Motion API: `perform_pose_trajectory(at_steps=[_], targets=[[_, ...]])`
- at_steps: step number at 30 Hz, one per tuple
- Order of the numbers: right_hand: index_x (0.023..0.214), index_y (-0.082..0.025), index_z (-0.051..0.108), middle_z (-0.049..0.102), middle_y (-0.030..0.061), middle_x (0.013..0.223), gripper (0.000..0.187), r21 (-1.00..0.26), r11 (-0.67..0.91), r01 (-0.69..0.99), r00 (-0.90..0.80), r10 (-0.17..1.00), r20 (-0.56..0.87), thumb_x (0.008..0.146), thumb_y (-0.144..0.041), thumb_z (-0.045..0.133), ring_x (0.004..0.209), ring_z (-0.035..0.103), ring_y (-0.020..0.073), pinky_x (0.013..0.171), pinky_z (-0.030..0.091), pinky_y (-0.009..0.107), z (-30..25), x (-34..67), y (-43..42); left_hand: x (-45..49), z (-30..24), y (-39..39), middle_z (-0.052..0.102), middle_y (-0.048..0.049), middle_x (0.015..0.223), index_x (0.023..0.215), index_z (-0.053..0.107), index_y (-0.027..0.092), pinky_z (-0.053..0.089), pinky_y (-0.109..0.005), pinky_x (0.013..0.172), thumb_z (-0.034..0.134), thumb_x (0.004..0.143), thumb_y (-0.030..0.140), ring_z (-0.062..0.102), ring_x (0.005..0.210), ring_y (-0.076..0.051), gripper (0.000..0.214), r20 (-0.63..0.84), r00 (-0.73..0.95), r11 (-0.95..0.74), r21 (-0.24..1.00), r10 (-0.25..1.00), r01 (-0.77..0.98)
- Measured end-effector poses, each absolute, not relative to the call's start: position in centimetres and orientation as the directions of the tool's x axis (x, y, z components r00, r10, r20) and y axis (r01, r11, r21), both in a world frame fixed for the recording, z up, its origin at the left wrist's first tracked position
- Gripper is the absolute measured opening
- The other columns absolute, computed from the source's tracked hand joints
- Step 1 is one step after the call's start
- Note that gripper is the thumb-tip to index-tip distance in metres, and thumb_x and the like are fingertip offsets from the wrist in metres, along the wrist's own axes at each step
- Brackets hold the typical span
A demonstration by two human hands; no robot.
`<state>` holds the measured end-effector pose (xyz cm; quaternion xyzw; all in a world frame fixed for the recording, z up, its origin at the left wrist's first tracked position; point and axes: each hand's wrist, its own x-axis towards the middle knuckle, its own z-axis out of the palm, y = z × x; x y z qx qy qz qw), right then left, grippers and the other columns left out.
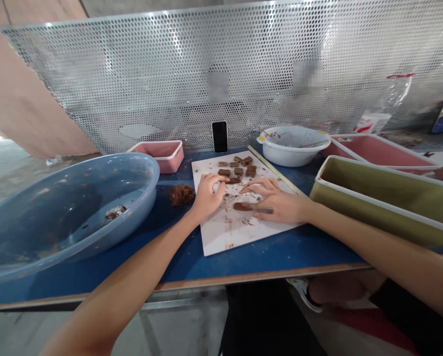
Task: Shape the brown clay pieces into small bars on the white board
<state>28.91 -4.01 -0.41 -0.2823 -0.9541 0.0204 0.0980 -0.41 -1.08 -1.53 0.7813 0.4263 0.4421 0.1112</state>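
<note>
A white board (217, 237) lies on the blue table, strewn with brown crumbs. My left hand (209, 195) is at its left side, fingers curled and fingertips closed on the left end of a dark brown clay-like strip (235, 181). My right hand (279, 201) is over the right half, forefinger stretched forward. Under it, a narrow greyish piece (264, 210) shows between thumb and fingers; I cannot make out what it is. A flat brown strip (243, 206) lies against its left end. Several short brown blocks (238, 171) are grouped towards the back of the board.
A large blue basin (147, 198) stands left, near a brown lump (181, 195) and a pink bin (175, 160). A phone (220, 137) leans on the perforated panel. Right are a white basin (293, 155), a green bin (370, 210), a pink bin (380, 151) and a plastic bottle (388, 101).
</note>
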Motion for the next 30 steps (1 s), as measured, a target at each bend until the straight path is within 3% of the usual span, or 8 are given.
perform_pose_trajectory(at_steps=[8,22,30], targets=[[0.126,-0.036,0.091,0.045,0.0040,0.183,0.038,-0.146,0.835,0.531,-0.817,0.550,0.175,0.115,-0.053,0.059,0.172,0.028,0.0447,0.134,0.033,0.076,-0.3,28.3,-4.0,-0.3,-1.6,-1.1,0.086,-0.0075,0.114,0.106,0.083,0.022,0.056,-0.048,0.112,0.060,0.104,0.018,0.073,0.118,-0.029,0.024,0.591,0.239,-0.603,0.553,0.770,0.575],[0.142,-0.040,0.084,0.035,0.0047,0.188,0.041,-0.181,0.826,0.534,-0.812,0.561,0.164,0.116,-0.056,0.057,0.172,0.023,0.0477,0.135,0.028,0.079,-0.4,27.7,-4.0,-0.2,-1.2,-1.5,0.086,-0.0069,0.116,0.106,0.083,0.023,0.055,-0.049,0.115,0.059,0.102,0.018,0.072,0.121,-0.029,0.025,0.572,0.235,-0.584,0.564,0.786,0.584],[0.144,-0.041,0.082,0.041,0.0058,0.185,0.038,-0.113,0.831,0.545,-0.812,0.556,0.175,0.116,-0.048,0.059,0.165,0.035,0.0460,0.126,0.039,0.076,0.2,27.1,-4.6,-0.1,-1.2,-1.5,0.086,-0.0068,0.116,0.106,0.083,0.023,0.055,-0.050,0.115,0.058,0.102,0.018,0.072,0.119,-0.029,0.025,0.584,0.241,-0.598,0.554,0.775,0.579]])
